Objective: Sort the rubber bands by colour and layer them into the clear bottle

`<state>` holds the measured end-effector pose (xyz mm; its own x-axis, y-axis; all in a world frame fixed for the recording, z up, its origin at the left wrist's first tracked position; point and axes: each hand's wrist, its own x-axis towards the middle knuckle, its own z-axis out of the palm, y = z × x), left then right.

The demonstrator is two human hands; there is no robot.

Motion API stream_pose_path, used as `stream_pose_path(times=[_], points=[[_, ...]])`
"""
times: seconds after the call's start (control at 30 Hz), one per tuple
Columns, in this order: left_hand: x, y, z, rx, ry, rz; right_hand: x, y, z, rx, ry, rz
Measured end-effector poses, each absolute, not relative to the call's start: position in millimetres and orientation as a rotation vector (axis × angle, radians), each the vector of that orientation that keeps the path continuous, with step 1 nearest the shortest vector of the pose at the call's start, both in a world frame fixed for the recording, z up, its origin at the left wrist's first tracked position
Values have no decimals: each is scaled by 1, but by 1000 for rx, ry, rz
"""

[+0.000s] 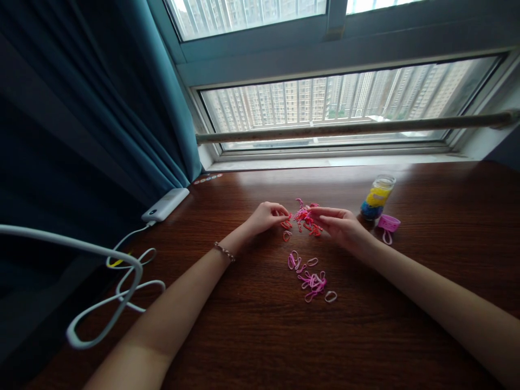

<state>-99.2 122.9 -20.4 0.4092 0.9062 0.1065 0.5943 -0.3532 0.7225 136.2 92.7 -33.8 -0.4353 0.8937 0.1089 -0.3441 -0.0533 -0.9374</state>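
Observation:
A pile of small red and pink elastic hair ties lies on the brown wooden table between my hands. My left hand pinches a red hair tie at the pile's left side. Over the right side reaches my right hand, its fingers closed together at the pile; what sits between the fingertips is hidden. Nearer to me is a second group of pink and pale hair ties, with several loose ones around it. A few orange-red ties lie just below my left fingertips.
Beyond my right hand stands a glass jar with yellow and blue contents. A pink lidlike piece with a loop lies beside it. At left are a white power bank, a white cable and a blue curtain. A window is behind the table.

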Motion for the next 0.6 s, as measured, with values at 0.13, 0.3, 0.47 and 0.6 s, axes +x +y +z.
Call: stream_pose_path(times=[0.13, 0.3, 0.47, 0.6], points=[[-98, 120, -16, 1946, 1217, 701, 140, 87, -24, -594, -1590, 1844], [-97, 113, -8, 1850, 1126, 640, 143, 89, -25, -768, -1904, 1421], [-89, 103, -3, 1823, 943, 434, 145, 102, -45, -863, -2086, 449], [-80, 97, -1, 1885, 810, 295, 147, 108, -57, -897, -2252, 244]])
